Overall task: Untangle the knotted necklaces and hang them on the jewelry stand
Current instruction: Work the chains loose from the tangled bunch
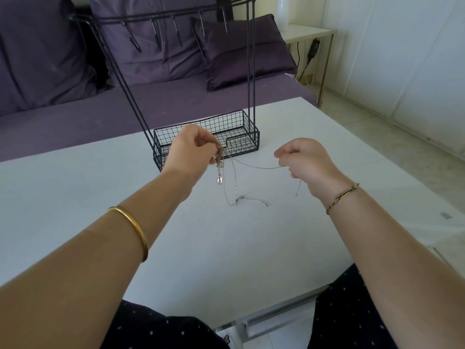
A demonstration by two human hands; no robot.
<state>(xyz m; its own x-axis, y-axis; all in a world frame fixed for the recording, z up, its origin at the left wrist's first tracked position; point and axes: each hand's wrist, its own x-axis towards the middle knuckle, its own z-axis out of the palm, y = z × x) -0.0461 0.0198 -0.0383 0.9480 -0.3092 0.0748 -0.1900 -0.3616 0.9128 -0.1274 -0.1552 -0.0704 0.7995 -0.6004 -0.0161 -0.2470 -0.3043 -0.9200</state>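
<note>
The left grip [193, 149] is pinching the knotted necklaces [220, 154] toward the far edge of the desk [226, 248], just before the wire jewelry stand [236, 122], evidently anchoring the tangle. The right grip [304, 159] is pinching one silver chain [256, 167] and holding it stretched sideways, seemingly to work that strand free; a clasp end [251, 200] is trailing on the desk.
</note>
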